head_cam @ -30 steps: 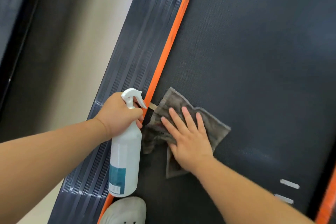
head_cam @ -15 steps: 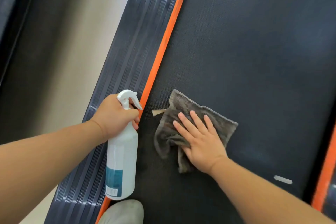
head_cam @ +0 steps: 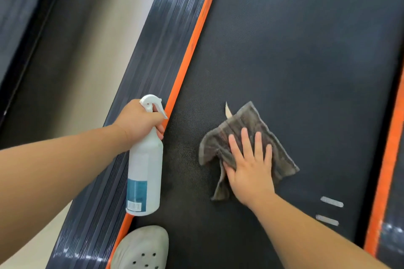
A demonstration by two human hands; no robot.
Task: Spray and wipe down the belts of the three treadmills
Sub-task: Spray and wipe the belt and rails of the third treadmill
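I have one view: the head camera, close above left hand [head_cam: 140, 121] and right hand [head_cam: 249, 170], facing down the belt [head_cam: 306, 50] beyond them.

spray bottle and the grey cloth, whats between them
Only bare black treadmill belt separates the spray bottle from the cloth; nothing lies on that stretch, as the head view shows.

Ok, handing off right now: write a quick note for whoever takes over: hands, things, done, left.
Left hand grips the white plastic spray bottle at its neck, beside the orange side strip.
Right hand presses flat on the grey-brown cloth, mid-width on the black textured treadmill belt.
Done: how much is wiped cannot be told.
Left: wiping this belt's far stretch; other treadmills cannot be judged.
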